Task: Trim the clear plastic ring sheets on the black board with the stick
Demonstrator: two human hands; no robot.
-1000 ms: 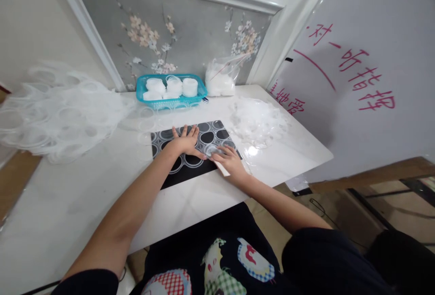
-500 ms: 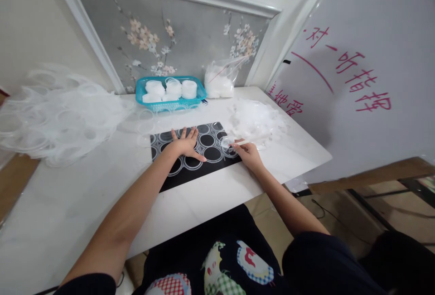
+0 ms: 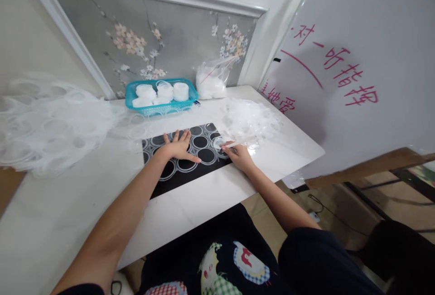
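A black mat (image 3: 183,185) lies on the white table, topped by a clear plastic sheet with rows of ring-shaped cutouts (image 3: 206,156). My left hand (image 3: 178,147) presses flat on the sheet, fingers spread, holding nothing. At the sheet's right end my right hand (image 3: 239,155) is closed in a pen-like grip on a slim white stick (image 3: 233,144). Its fingertips are beside a clear round piece (image 3: 217,143) near the mat's right edge. Whether they touch that piece, I cannot tell.
A blue basket (image 3: 131,104) with stacks of white round pieces stands at the back, beside a clear bag (image 3: 212,82) of white material. Loose clear pieces (image 3: 249,118) lie to the right. A large heap of perforated plastic sheets (image 3: 57,125) covers the left side.
The camera view has shifted slightly, so the scene sits further left. My left hand stays flat on the sheet, and my right hand remains at its right end with the stick.
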